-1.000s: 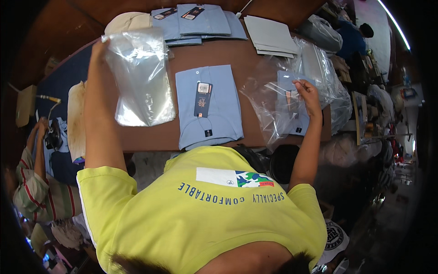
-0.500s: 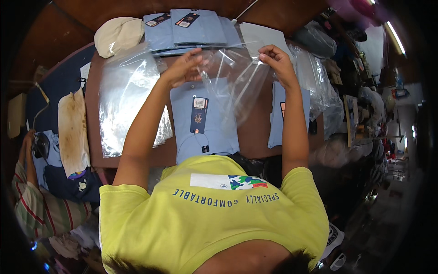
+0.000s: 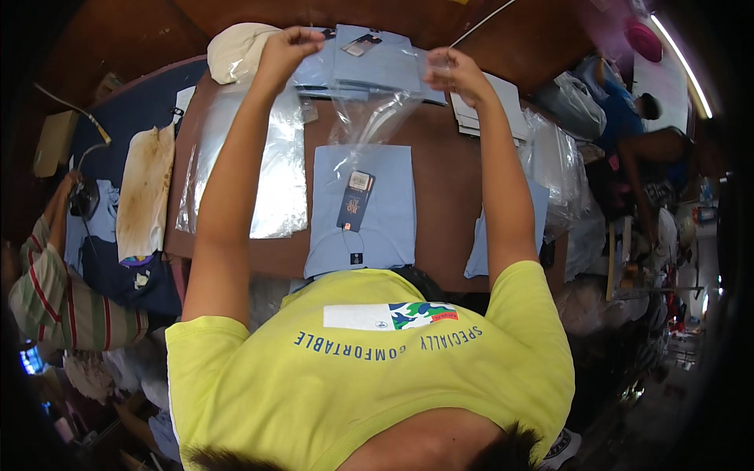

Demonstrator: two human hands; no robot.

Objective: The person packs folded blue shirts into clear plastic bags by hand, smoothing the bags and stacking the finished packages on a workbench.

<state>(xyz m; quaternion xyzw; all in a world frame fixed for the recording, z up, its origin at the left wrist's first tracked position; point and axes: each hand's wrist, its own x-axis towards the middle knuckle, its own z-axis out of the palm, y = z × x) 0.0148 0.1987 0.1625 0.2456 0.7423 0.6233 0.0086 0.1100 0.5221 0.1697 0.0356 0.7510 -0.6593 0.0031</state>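
The brown tabletop [image 3: 440, 196] carries the whole work area and lies below both raised hands. On it, directly beneath the hands, lies a folded light-blue shirt [image 3: 361, 212] with a dark hang tag [image 3: 355, 202] on its front; this shirt is bare, not yet inside any bag. To the left of the left hand's fingers lies a stack of flat clear bags [image 3: 251, 180], and beyond the fingers, at the far edge, a pile of folded blue shirts already sealed in plastic [image 3: 369, 67]. To the right of the right hand, more crumpled clear plastic [image 3: 554, 161] and a second blue shirt [image 3: 538, 212] lie near the edge. The left hand [image 3: 287, 43] and the right hand [image 3: 454, 72] are held well above the shirt, each with fingers pinched shut on an upper corner of one clear plastic bag [image 3: 373, 114], which hangs between them with its lower end reaching toward the shirt's collar. Judgement: packing stands at an early stage for this piece; the bag is picked up and spread, insertion of the shirt and closing remain.
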